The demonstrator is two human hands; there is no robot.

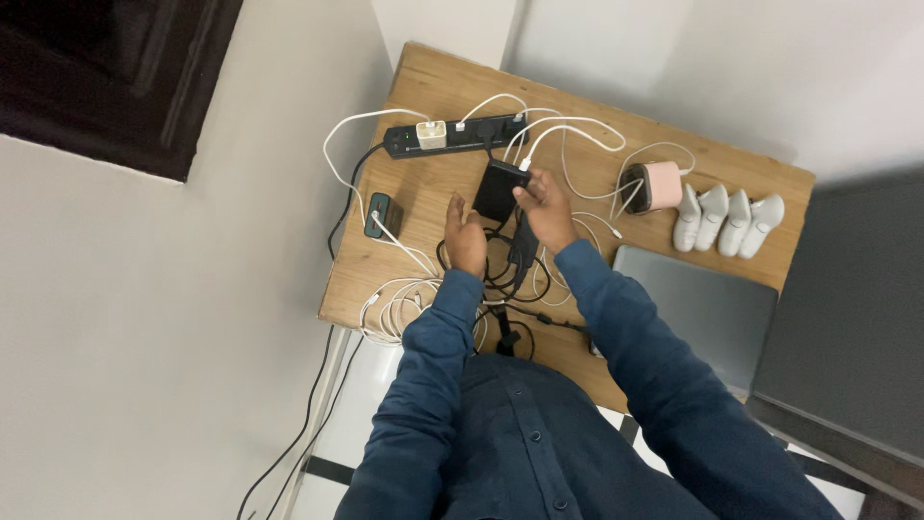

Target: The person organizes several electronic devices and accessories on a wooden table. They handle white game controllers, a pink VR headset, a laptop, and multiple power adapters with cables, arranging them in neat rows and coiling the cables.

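A flat black box-shaped device (499,189) lies on the wooden table (433,87), with a white cable plugged into its far right corner. My right hand (547,210) grips the device's right edge near that plug. At the device's left side, my left hand (466,236) hovers with fingers apart, holding nothing. A tangle of black and white cables (500,270) lies under both hands. Behind the device runs a black power strip (452,138) with a white charger plugged in.
A dark green power bank (383,214) with a white cable sits at the table's left. A pink-and-black gadget (653,186) and several white handheld units (727,220) lie at the right. A closed grey laptop (703,308) rests near the front right. Coiled white cables (399,308) hang over the left edge.
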